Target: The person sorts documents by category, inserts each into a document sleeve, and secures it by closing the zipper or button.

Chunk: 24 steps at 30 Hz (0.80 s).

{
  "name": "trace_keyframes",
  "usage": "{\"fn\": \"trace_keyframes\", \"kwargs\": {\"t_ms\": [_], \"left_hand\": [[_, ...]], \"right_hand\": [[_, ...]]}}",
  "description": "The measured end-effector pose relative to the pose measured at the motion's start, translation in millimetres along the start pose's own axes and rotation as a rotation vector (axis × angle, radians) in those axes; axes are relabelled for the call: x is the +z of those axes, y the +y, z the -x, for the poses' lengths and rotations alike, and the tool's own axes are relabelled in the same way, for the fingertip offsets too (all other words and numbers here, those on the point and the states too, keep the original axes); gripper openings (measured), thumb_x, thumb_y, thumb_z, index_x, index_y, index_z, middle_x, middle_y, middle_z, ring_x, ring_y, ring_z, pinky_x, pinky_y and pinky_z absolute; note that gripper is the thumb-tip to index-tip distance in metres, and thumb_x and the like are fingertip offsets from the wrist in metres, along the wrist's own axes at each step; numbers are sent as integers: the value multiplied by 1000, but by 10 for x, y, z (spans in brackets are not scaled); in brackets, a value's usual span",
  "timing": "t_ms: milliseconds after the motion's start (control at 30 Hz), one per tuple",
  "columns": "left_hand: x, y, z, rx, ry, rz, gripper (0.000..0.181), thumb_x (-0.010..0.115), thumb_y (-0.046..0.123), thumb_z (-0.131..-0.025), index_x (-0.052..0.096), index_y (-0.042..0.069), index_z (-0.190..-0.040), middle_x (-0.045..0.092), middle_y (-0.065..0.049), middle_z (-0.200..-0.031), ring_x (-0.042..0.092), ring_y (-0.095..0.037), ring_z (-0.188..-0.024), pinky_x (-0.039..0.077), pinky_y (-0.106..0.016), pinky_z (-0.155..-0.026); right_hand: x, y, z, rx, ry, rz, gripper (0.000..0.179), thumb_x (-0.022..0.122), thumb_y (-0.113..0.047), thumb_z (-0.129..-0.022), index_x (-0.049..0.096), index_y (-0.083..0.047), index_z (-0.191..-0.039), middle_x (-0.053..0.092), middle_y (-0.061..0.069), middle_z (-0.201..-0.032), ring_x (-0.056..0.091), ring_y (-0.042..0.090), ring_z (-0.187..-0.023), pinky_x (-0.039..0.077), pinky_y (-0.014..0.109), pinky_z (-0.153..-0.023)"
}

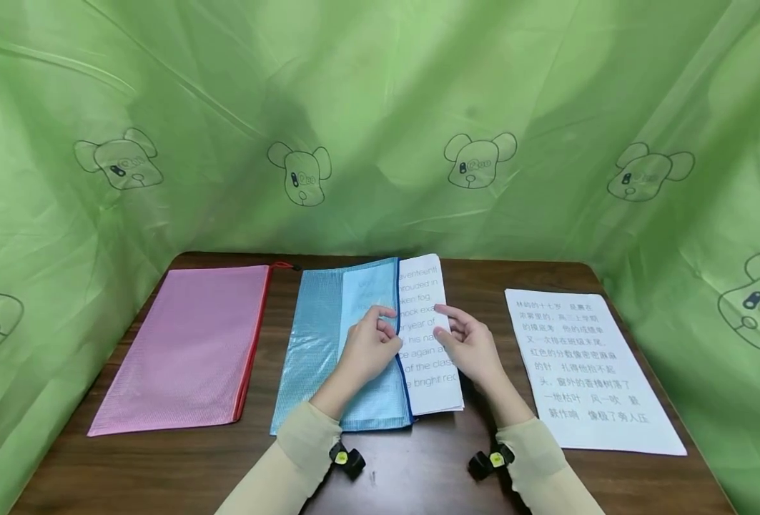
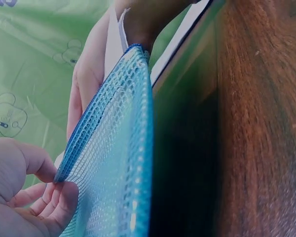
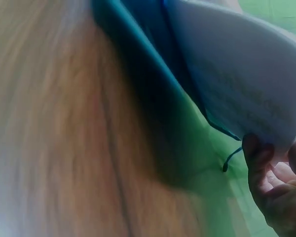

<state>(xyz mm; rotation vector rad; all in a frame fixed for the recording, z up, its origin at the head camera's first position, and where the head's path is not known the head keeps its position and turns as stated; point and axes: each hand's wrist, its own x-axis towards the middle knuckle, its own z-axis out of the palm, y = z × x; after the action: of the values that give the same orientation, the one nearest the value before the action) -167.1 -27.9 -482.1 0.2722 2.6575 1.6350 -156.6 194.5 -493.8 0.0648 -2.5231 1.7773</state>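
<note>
A translucent blue mesh zip pouch (image 1: 315,322) lies mid-table, with a stack of printed English sheets (image 1: 426,390) partly inside it and partly sticking out past its dark blue zip edge. My left hand (image 1: 368,350) pinches that zip edge between thumb and fingers; in the left wrist view the mesh pouch (image 2: 123,163) stands tilted up from the table. At the stack's outer edge, my right hand (image 1: 477,352) grips the sheets between thumb and fingers. The right wrist view shows the sheets (image 3: 246,74) bowed, with the right hand (image 3: 276,190) at their edge.
A pink mesh pouch (image 1: 186,350) with a red zip edge lies on the left of the brown table (image 1: 412,479). To the right lies a stack of sheets with Chinese print (image 1: 592,372). Green curtain (image 1: 380,93) surrounds the back and sides.
</note>
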Motion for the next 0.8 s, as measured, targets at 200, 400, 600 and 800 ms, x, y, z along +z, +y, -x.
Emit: {"fn": "trace_keyframes", "kwargs": {"t_ms": [200, 400, 600, 800], "left_hand": [[23, -6, 26, 7, -4, -8, 46, 73, 0, -91, 63, 5, -136, 68, 1, -90, 65, -11, -73, 55, -30, -69], [1, -14, 17, 16, 15, -27, 51, 74, -1, -91, 59, 4, -140, 68, 0, -90, 66, -11, -73, 56, -28, -68], [-47, -4, -8, 12, 34, -42, 50, 75, -1, -90, 61, 5, -138, 68, 2, -89, 65, -10, -74, 55, -29, -69], [-39, -21, -15, 10, 28, -32, 46, 76, -1, -90, 63, 7, -134, 68, 1, -90, 65, -11, -74, 55, -28, -69]], "right_hand": [[111, 19, -31, 30, -77, -16, 44, 76, -5, -102, 69, -9, -145, 81, 14, -112, 67, 17, -76, 52, 23, -64], [169, -53, -143, 20, -130, 17, 44, 76, -9, -102, 69, -8, -145, 80, 14, -111, 60, 14, -71, 48, 24, -60], [125, -111, -193, 56, -86, 16, 38, 76, -11, -102, 72, -8, -140, 79, 13, -112, 68, 21, -71, 58, 32, -60], [101, -89, -181, 74, -64, -35, 36, 76, -8, -101, 73, -5, -137, 80, 15, -111, 69, 25, -68, 52, 29, -54]]}}
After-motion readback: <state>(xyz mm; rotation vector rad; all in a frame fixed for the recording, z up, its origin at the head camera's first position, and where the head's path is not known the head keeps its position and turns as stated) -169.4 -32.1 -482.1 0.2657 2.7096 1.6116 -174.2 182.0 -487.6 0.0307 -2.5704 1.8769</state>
